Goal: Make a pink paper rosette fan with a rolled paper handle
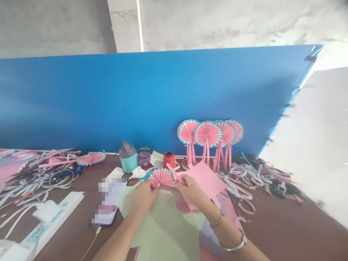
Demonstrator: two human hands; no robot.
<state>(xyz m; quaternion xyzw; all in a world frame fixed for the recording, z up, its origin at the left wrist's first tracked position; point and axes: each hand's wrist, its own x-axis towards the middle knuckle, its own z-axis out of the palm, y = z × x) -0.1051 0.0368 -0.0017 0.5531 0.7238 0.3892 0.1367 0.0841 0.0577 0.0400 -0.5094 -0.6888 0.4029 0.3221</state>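
Note:
A pink pleated paper fan [162, 177] with a blue and cream edge is spread as a half circle between my hands. My left hand [145, 194] pinches its left end. At the right end, my right hand [189, 186] closes around a folded pink paper strip [174, 173] and the fan's edge. Beneath both wrists lies a pale green sheet [165, 224]. Pink sheets [205, 179] are spread beside and behind my right hand. Part of the fan is hidden by my fingers.
Several finished round fans [208, 134] lean against the blue partition [136, 98]. Behind my hands stand a teal cup [128, 159], a purple pot [144, 159] and a red container [169, 160]. A phone [111, 203], a power strip [51, 224] and paper scraps [246, 181] lie around.

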